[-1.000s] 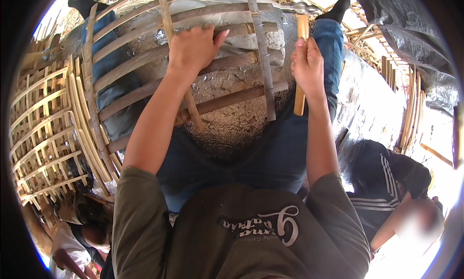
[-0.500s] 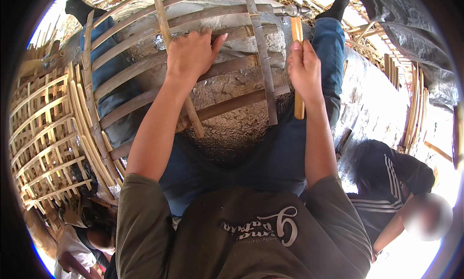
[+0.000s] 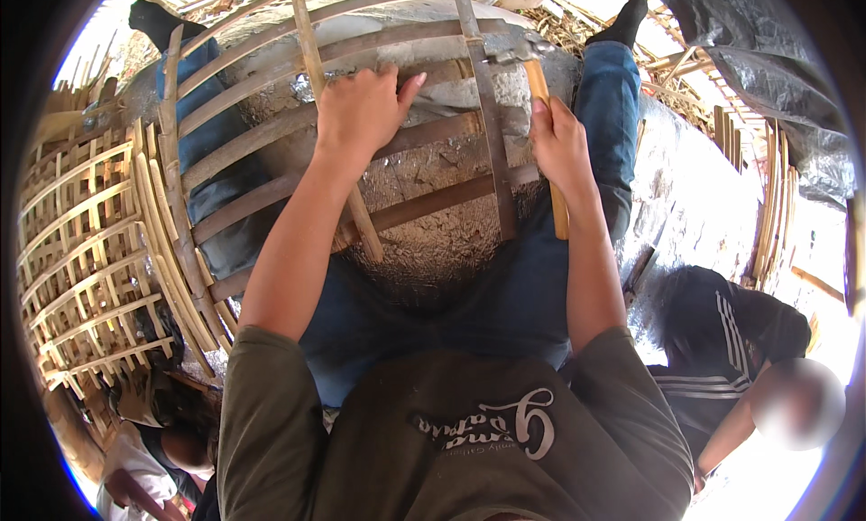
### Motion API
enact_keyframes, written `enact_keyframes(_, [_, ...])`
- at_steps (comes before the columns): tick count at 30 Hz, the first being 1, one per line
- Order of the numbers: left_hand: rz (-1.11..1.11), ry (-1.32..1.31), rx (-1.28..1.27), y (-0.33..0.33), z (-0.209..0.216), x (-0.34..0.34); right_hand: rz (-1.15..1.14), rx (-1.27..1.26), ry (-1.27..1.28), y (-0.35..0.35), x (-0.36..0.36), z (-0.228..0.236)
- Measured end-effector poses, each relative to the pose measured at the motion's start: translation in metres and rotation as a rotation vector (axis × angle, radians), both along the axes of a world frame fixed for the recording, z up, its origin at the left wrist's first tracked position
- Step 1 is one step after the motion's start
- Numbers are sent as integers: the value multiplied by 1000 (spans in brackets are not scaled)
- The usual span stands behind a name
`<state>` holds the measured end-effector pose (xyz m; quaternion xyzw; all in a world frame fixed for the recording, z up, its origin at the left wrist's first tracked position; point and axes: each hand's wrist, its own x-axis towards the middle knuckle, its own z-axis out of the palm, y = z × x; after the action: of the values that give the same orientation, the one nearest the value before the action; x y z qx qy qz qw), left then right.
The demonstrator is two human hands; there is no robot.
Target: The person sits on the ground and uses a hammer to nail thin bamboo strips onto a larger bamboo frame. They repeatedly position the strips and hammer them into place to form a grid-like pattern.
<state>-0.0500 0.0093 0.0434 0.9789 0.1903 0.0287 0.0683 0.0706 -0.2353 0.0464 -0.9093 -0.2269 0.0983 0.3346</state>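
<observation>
Across my outstretched legs lies a lattice of bamboo slats point(image 3: 437, 131), crossed by a left crosspiece point(image 3: 363, 221) and a darker right crosspiece point(image 3: 490, 115). My left hand point(image 3: 350, 117) rests on the lattice by the left crosspiece, its fingers curled over a bamboo slat and partly hidden, the thumb sticking out to the right. In my right hand point(image 3: 563, 144) is a hammer point(image 3: 538, 79) with a wooden handle, gripped around the middle. The hammer's metal head is near the right crosspiece, by the slat ends; I cannot tell whether it touches.
Foil-like sheeting point(image 3: 419, 273) lies beneath the lattice. To the left stand woven bamboo panels point(image 3: 86, 259). A person in a dark striped top point(image 3: 722, 341) sits at lower right, and another person point(image 3: 135, 476) is at lower left. Grey plastic sheeting point(image 3: 767, 79) hangs at upper right.
The hammer's head has swung left toward the right crosspiece, and my right hand has shifted slightly left and nearer. My left hand stays on the lattice, which has moved only a little.
</observation>
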Motion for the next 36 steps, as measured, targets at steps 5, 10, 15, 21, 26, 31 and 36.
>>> enact_keyframes(5, [15,78,-62,-4,7,1,-188,471,550,-11,-5,6])
enact_keyframes(10, [4,62,-43,-3,6,-1,-298,682,654,-21,13,-1])
enact_keyframes(15, [1,99,-57,-1,8,3,-315,738,667,-31,28,-10])
enact_keyframes(21, [-16,106,-33,0,19,0,-315,779,649,-30,34,-10])
enact_keyframes(26, [-43,88,-121,-12,60,-5,-287,878,665,-38,35,-5])
enact_keyframes(31, [-60,90,-135,-31,86,-16,-340,919,652,-44,37,-3])
enact_keyframes(36, [-77,117,-142,-41,98,-26,-333,952,667,-50,38,-2])
